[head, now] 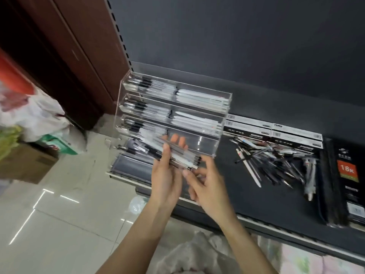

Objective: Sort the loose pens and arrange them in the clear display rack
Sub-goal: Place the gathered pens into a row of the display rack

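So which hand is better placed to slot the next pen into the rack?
Probably the right hand: its fingertips are already at the bundle of pens, while the left hand grips that bundle before the clear rack.

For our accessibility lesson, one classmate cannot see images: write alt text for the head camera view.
A person's left hand grips a bundle of pens in front of a clear tiered display rack already partly filled, while the right hand touches the bundle's end. A pile of loose pens lies to the right on the dark shelf.

Your dark shelf (266, 204) carries the clear rack (197, 139), loose pens (276, 163), flat boxes (276, 133) and notebooks (347, 180).
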Action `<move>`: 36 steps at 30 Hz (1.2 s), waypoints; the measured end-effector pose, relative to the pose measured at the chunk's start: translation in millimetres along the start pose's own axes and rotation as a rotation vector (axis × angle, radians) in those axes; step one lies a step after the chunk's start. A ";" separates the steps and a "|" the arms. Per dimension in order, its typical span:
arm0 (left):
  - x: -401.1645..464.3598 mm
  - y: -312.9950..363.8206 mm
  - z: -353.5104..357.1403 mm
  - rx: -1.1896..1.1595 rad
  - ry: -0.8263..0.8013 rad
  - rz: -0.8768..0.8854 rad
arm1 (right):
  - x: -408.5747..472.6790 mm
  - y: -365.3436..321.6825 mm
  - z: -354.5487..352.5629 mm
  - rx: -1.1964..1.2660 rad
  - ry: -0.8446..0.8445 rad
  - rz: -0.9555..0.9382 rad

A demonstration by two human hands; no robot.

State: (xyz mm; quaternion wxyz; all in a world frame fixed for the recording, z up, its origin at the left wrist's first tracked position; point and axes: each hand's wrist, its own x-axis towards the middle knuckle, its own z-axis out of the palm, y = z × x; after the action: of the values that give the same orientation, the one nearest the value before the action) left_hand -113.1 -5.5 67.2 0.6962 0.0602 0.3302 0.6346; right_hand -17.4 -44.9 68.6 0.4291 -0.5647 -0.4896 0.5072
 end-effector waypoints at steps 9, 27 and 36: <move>49.7 113.8 -78.1 0.223 -0.103 -0.114 | 44.5 -9.6 132.7 0.130 0.176 0.084; 80.2 147.2 -100.9 0.303 -0.155 -0.263 | 57.7 -13.0 126.4 -0.480 0.401 -0.040; 88.1 145.2 -114.3 0.300 -0.033 -0.185 | 11.0 28.5 6.0 -0.995 0.645 -0.074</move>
State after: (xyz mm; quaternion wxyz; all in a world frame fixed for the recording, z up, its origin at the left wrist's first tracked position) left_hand -298.9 64.8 17.8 0.7402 0.1433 0.4139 0.5102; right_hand -20.0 -38.5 38.2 0.2572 -0.8063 -0.5327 0.0044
